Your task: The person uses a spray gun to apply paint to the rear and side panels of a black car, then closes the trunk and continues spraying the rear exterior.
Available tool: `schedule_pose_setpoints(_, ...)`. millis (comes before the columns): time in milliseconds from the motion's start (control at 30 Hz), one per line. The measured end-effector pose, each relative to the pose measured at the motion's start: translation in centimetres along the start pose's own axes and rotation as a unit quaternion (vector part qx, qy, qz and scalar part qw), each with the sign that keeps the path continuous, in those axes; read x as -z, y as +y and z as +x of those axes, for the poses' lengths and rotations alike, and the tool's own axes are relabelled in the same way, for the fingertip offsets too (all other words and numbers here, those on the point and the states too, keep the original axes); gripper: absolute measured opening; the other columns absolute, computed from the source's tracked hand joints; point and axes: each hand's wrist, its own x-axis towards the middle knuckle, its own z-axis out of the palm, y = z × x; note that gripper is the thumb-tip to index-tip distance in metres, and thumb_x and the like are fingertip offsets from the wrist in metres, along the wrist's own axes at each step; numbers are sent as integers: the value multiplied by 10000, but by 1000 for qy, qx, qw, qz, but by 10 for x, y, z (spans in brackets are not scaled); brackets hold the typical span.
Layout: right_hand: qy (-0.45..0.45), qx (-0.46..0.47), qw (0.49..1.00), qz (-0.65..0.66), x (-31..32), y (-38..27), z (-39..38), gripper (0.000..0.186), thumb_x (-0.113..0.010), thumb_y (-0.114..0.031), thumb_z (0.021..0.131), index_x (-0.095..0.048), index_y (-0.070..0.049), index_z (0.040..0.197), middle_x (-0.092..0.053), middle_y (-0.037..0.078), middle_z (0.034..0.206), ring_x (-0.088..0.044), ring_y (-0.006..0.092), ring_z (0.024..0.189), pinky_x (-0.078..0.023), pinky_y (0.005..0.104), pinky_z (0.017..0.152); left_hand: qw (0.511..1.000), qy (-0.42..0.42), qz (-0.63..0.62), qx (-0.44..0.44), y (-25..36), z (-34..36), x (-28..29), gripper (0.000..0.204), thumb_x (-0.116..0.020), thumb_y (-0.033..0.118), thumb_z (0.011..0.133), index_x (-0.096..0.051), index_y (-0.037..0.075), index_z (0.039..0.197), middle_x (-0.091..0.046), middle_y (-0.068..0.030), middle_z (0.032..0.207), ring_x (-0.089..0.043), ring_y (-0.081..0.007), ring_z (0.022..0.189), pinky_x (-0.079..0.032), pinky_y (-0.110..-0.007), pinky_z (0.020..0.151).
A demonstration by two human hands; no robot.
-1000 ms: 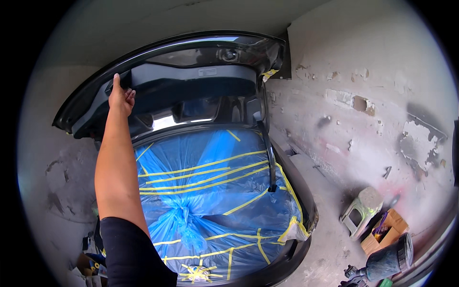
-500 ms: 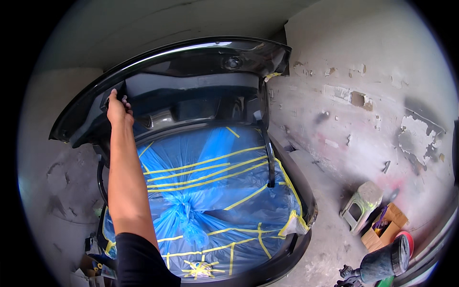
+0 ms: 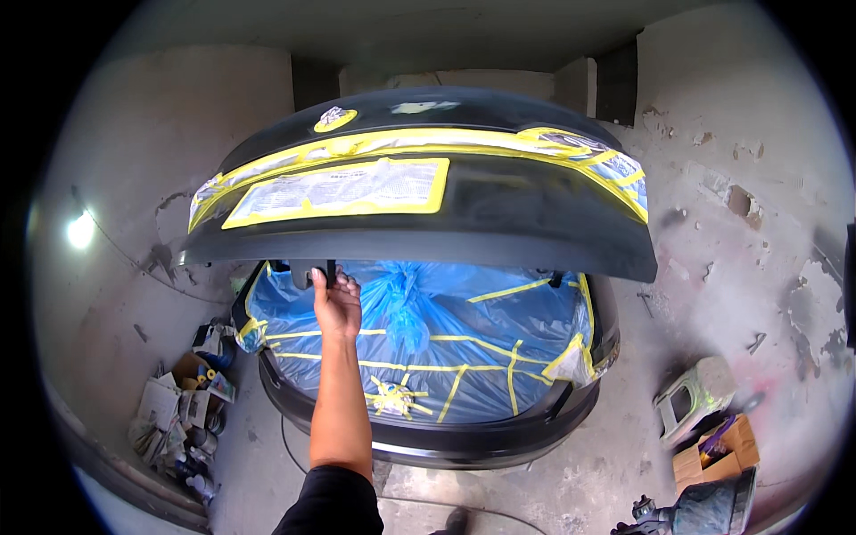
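A black car trunk lid (image 3: 544,209) is partly lowered over the trunk opening, its outer face toward me. Yellow tape and paper mask its light strip and a rectangular patch (image 3: 339,192). My left hand (image 3: 339,303), palm up, has its fingers curled around a dark part under the lid's lower edge. Below it, blue plastic sheeting (image 3: 401,308) with a twisted knot and yellow tape strips covers the opening. My right hand is out of view. At the lower right, a spray gun (image 3: 695,513) with a dark cup shows in part; what supports it is hidden.
A stool (image 3: 695,401) and an open cardboard box (image 3: 718,453) stand by the right wall. Boxes, papers and cans form a pile (image 3: 183,410) at the left. A hose (image 3: 464,506) crosses the floor. A lamp (image 3: 80,230) glows on the left wall.
The trunk lid has swung down from raised, with my left hand on it. Its underside showed before; now its masked outer face does. My view has shifted as well.
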Motion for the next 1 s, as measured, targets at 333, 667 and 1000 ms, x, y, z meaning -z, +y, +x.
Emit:
schedule_pose_setpoints(333, -28, -18, 997, -72, 61, 14, -56, 366, -479, -318, 939, -610, 11, 1032, -596, 29, 747, -530, 108, 646, -440, 257, 565, 795, 101, 518, 300, 64, -139, 37, 501, -467, 439, 937, -558, -46, 1021, -654, -109, 800, -623, -155, 678, -451, -258, 553)
schedule_pose_setpoints(667, -22, -12, 993, 111, 0, 27, -69, 332, -506, -258, 938, -561, 47, 1056, -571, 54, 759, -509, 93, 623, -429, 238, 522, 321, -117, 939, -43, 133, 27, -137, 621, -326, 506, 921, -674, -3, 993, -634, -228, 1023, -592, -355, 1004, -442, -415, 903)
schedule_pose_setpoints(1000, 18, -113, 974, 195, -3, 72, -89, 420, -611, -272, 885, -516, 11, 1181, -607, 82, 896, -546, 105, 637, -433, 212, 524, 268, -157, 948, -68, 134, 68, -164, 606, -356, 467, 912, -665, -54, 943, -623, -255, 1020, -580, -381, 1003, -422, -417, 927)
